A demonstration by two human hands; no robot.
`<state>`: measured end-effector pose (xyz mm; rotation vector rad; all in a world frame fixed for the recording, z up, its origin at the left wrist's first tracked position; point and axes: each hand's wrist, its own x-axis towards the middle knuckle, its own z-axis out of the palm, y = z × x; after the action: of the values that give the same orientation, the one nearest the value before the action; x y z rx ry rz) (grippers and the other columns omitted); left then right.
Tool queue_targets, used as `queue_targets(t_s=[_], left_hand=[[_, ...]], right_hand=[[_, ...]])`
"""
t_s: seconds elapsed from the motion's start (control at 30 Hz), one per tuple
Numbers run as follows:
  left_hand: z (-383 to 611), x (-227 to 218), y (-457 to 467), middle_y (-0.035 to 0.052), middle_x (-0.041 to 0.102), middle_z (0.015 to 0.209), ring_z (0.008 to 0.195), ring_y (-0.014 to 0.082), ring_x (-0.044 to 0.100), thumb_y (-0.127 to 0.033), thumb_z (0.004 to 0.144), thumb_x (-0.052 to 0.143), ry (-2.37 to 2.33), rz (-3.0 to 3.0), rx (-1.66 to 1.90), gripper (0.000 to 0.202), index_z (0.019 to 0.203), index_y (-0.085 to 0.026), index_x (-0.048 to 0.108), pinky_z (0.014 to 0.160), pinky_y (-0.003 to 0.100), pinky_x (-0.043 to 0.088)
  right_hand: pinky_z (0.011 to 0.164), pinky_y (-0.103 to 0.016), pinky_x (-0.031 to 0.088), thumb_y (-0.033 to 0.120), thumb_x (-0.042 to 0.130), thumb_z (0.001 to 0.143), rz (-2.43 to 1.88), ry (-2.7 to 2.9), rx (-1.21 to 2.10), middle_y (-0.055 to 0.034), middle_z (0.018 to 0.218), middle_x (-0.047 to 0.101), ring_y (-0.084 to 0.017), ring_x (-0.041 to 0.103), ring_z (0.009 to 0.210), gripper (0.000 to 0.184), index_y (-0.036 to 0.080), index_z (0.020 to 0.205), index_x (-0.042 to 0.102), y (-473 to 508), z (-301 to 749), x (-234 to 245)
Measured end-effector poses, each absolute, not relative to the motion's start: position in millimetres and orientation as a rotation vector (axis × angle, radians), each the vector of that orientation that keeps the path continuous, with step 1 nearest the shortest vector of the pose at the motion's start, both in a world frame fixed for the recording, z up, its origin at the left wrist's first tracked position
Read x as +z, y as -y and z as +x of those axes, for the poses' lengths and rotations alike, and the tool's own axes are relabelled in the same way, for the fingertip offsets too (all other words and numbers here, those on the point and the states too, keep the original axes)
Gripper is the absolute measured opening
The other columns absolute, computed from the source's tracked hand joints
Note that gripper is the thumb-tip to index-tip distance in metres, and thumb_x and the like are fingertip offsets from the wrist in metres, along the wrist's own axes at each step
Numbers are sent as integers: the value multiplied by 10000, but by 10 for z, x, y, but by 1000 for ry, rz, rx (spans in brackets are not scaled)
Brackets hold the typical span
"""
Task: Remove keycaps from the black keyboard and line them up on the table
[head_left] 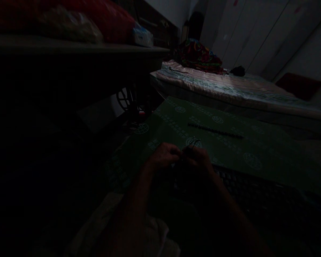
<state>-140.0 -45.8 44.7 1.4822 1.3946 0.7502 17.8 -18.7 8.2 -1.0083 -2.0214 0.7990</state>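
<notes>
In the dim head view my left hand (165, 155) and my right hand (197, 159) meet over a green printed board (160, 121). The fingers of both are bent and pinched close together. Above my right hand's fingers stick out thin, dark, wire-like prongs (194, 142) with small bright tips; my right hand seems closed on their base. What my left fingertips pinch is too dark to make out. A black keyboard (246, 187) lies to the right of my right forearm, its left part hidden by that arm. Farther back on the board rests a long, thin black toothed strip (215, 131).
Beyond the board stands a bed (216, 84) with a dark red patterned cloth heap (198, 55). At the upper left, a tabletop (96, 49) carries red bags (104, 19) and a small white-blue packet (142, 36). A spoked wheel (125, 100) shows under it.
</notes>
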Motion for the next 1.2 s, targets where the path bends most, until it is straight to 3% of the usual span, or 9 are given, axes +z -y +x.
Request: queue_targets(t_s=[0.37,0.8,1.2], left_hand=[[-1378,437,444,-1,601,606,586,117,526,-172,575,500,-1464,1550,735,175,651,-107,644,543,203,388],[-1396,341,415,-22,506,542,547,104,461,-187,585,500,-1474,1650,642,128,574,-102,594,463,179,318],[-1390,258,394,-6,547,582,573,112,481,-179,599,516,-1398,1668,655,129,627,-97,612,487,188,333]], right_hand=[[440,-189,282,315,479,744,-1020,2143,605,28,510,416,-80,370,474,237,178,555,435,171,172,84],[463,-201,284,249,504,733,-1056,2345,514,-2,579,506,-99,443,503,149,178,603,505,155,154,114],[464,-214,292,354,471,753,-1046,2191,605,12,547,459,-101,399,496,227,182,604,475,137,171,-21]])
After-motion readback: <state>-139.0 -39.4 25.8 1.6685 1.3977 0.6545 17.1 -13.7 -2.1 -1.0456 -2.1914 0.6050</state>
